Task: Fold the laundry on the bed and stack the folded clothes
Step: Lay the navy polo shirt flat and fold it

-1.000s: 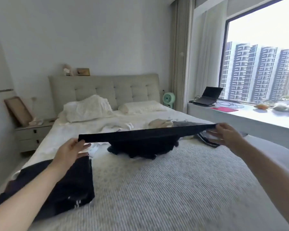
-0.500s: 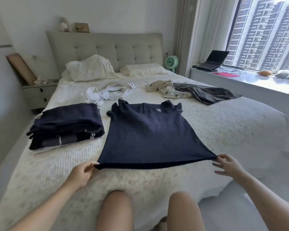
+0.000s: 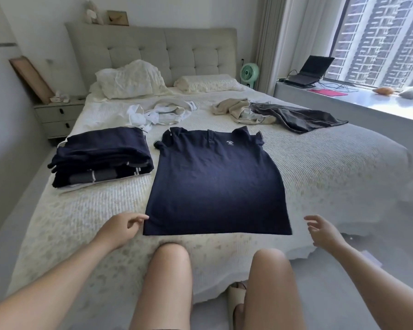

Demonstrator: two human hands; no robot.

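A navy polo shirt (image 3: pixel 215 182) lies spread flat, front up, in the middle of the bed (image 3: pixel 332 167), its hem toward me. My left hand (image 3: pixel 122 228) hovers at the hem's left corner, fingers loosely curled and just touching or beside the fabric. My right hand (image 3: pixel 322 231) is open, a short way right of the hem's right corner, holding nothing. A stack of folded dark navy clothes (image 3: pixel 100 157) sits left of the shirt. Unfolded pieces lie further back: a white garment (image 3: pixel 162 113), a beige one (image 3: pixel 234 109) and a dark grey one (image 3: pixel 296 117).
Two pillows (image 3: pixel 134 79) rest against the padded headboard. A nightstand (image 3: pixel 57 117) stands at the left, a green fan (image 3: pixel 249 72) at the right of the bed. A laptop (image 3: pixel 308 70) sits on the window ledge. My knees press against the bed's foot.
The shirt, stretched in the air a second ago, now lies flat on the bed. Both hands have let go of the hem; the right hand has drawn away to the right.
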